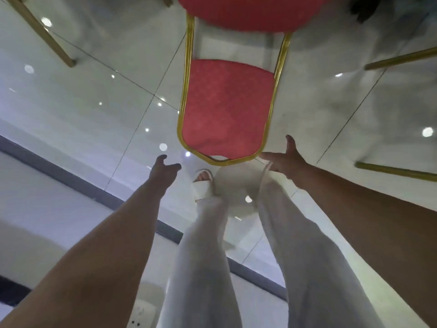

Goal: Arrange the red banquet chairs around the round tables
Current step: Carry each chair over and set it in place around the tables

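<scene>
The red chair [227, 107] stands on the glossy tiled floor [94, 91] before the person, its gold-framed back nearest, with the left hand [165, 168] loosely curled and empty just beside it and the right hand [287, 159] spread, fingertips at the frame's corner.

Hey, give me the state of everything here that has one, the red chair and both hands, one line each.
red chair: standing upright on the floor, its back toward the person, gripped by neither hand.
left hand: fingers loosely curled, holding nothing, just short of the chair's back.
right hand: fingers spread, holding nothing, beside the back's lower corner; contact cannot be told.
</scene>
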`<state>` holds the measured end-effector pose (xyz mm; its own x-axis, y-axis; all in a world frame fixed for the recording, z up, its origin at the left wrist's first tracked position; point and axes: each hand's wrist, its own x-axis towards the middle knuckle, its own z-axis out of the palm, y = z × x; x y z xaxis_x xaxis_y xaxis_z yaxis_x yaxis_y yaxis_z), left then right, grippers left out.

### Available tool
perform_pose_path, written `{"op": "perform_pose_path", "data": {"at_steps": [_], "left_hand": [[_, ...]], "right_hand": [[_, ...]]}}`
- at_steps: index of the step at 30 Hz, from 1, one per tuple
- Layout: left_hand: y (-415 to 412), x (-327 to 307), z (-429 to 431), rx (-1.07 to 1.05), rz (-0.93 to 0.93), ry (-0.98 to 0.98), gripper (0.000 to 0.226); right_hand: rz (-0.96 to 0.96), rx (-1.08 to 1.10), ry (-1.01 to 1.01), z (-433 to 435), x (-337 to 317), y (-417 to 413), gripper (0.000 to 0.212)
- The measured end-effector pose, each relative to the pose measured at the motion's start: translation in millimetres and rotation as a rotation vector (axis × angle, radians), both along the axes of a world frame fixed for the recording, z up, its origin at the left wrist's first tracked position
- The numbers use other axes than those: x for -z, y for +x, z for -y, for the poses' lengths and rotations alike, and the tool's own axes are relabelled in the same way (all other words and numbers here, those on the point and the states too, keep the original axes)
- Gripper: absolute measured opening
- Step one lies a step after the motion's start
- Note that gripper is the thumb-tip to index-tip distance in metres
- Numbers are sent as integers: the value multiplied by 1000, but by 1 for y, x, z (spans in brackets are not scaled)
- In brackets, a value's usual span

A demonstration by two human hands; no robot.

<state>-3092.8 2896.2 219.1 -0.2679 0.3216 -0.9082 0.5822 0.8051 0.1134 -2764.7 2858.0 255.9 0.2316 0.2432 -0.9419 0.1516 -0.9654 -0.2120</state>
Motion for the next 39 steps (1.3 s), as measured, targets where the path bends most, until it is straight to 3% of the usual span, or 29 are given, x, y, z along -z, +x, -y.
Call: {"op": "perform_pose_path", "data": {"at_steps": [2,6,10,13,17,19,22,26,33,37,39], "left_hand": [[6,49,-12,-135,5,31,70],[11,160,-35,-193,55,81,84],[3,246,-51,-278,105,119,103],[5,279,-53,-337,228,128,76],[6,266,-57,-345,250,127,46],[-3,234,-54,-332,209,109,38],[-15,157,-37,-265,123,92,49],[-32,5,-9,-224,85,25,43],[-53,-265,15,-74,230,-50,29],[-51,-361,-9,-3,290,-45,24],[-49,-392,-20,130,291,-48,18]], "right_hand": [[7,23,-24,-20,56,2,122],[60,147,-47,-31,177,6,124],[67,369,-1,-39,271,10,113],[86,467,-6,-54,305,17,103],[-12,291,-81,-56,286,32,94],[-19,237,-72,-45,255,29,92],[9,190,-43,-16,178,23,83],[-57,136,-245,17,41,15,78],[-114,66,-317,59,-199,11,94],[-130,-14,-307,56,-298,21,97],[-122,-39,-261,51,-337,27,90]]}}
